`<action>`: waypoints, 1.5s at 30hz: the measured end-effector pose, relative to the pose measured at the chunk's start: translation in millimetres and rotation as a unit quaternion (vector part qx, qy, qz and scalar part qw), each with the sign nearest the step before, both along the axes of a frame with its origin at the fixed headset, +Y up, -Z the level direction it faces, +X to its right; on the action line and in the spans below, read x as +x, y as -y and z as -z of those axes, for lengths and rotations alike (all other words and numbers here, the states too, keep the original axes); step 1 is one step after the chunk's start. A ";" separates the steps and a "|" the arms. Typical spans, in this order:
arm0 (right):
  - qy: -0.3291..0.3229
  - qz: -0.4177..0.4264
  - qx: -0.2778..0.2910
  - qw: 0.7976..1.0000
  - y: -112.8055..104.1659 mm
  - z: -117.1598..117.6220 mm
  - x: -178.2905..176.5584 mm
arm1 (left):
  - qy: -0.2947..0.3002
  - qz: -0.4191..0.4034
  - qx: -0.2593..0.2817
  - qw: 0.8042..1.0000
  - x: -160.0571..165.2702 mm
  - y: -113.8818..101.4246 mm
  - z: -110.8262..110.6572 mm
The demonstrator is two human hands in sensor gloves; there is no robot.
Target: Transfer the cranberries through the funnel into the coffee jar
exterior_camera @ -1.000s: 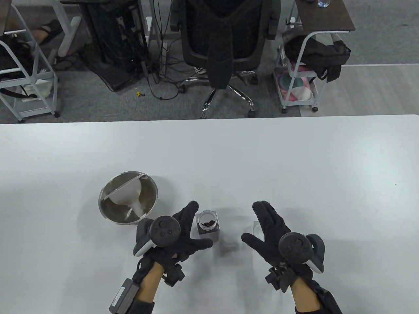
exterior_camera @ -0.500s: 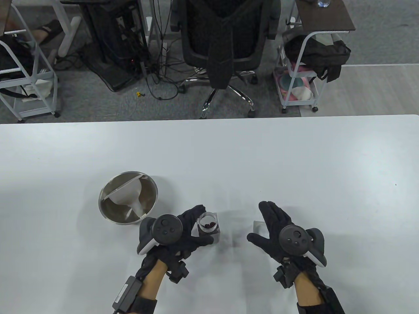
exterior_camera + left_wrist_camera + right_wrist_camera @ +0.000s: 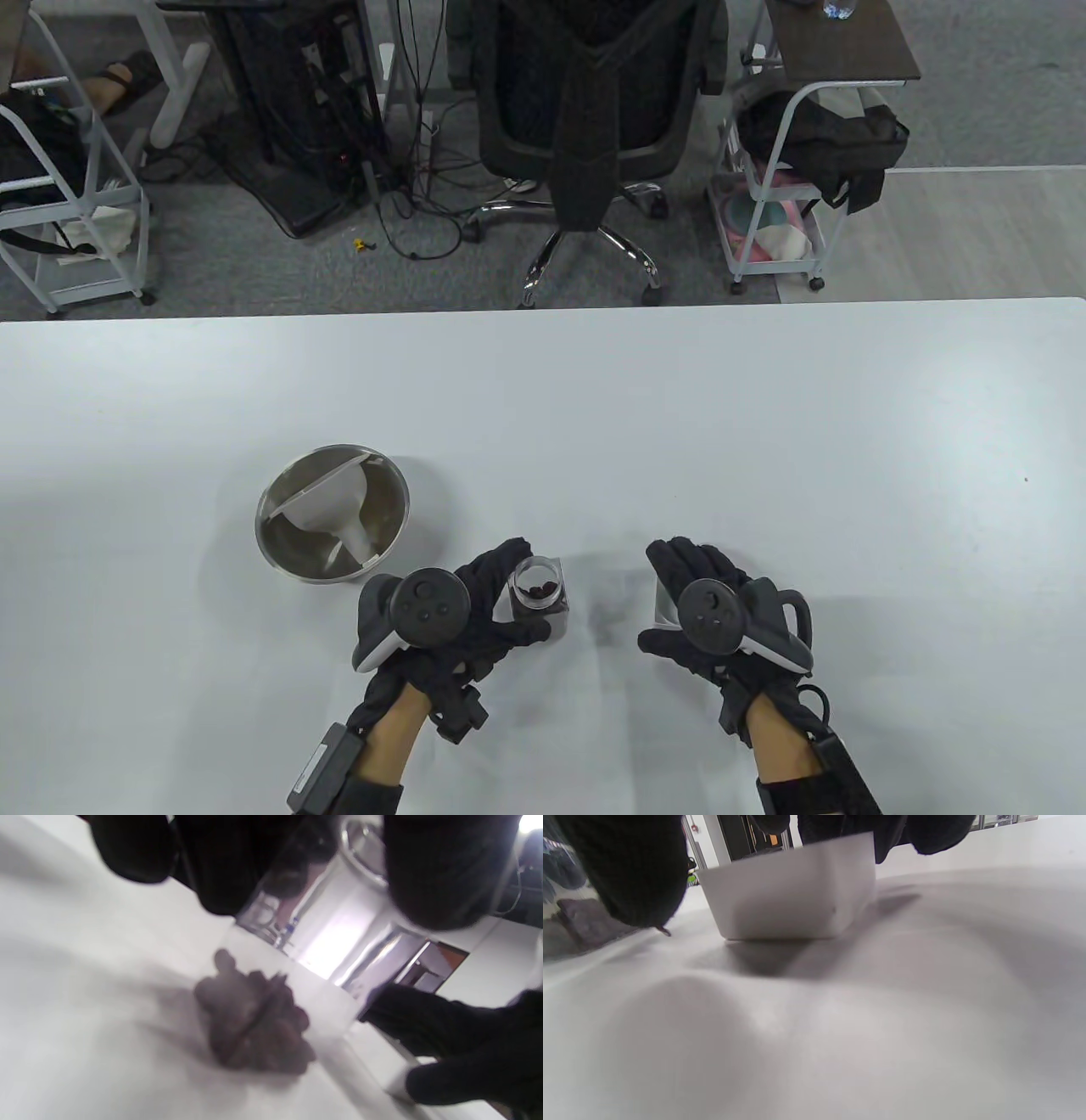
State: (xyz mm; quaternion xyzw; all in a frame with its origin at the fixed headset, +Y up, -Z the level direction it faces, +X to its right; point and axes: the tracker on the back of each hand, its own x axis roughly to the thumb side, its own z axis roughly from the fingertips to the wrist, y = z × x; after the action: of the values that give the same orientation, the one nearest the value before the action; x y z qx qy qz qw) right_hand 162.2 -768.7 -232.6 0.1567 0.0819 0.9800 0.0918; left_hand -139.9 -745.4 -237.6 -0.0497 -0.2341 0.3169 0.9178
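A small square glass coffee jar (image 3: 543, 587) with a few dark cranberries (image 3: 538, 586) at its bottom stands on the white table. My left hand (image 3: 524, 596) grips it, fingers on the far side and thumb on the near side. The left wrist view shows the cranberries (image 3: 254, 1027) through the glass, with fingers (image 3: 445, 870) at the rim. My right hand (image 3: 668, 594) hovers over a white square lid (image 3: 661, 608). In the right wrist view the lid (image 3: 793, 887) lies flat, fingers behind it and the thumb (image 3: 628, 866) apart on its left. A white funnel (image 3: 327, 509) lies in the bowl.
A steel bowl (image 3: 276, 543) holding the funnel sits left of the jar, close to my left hand. The table's far edge (image 3: 543, 310) borders an office chair and carts on the floor.
My left hand has closed around the jar. My right hand has moved left and lower, over the white lid, its fingers curling around it.
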 end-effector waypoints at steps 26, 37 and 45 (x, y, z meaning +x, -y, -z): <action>-0.021 0.119 0.085 0.989 -28.9 -3.1 -5.5 | 0.009 -0.007 -0.007 1.000 -2.6 3.7 -0.3; 0.000 0.288 0.123 0.950 -38.4 -6.0 7.9 | 0.008 -0.005 -0.006 1.000 -1.5 4.0 -0.9; -0.020 0.387 0.132 0.912 -53.2 -17.4 -1.4 | 0.009 -0.004 -0.005 1.000 -0.9 4.1 -1.0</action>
State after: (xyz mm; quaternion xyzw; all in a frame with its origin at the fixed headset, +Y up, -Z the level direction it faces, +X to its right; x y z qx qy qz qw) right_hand 160.9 -715.5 -215.2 0.2066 -0.1138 0.8660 0.4409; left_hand -140.8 -749.5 -236.6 -0.0565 -0.2406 0.3209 0.9143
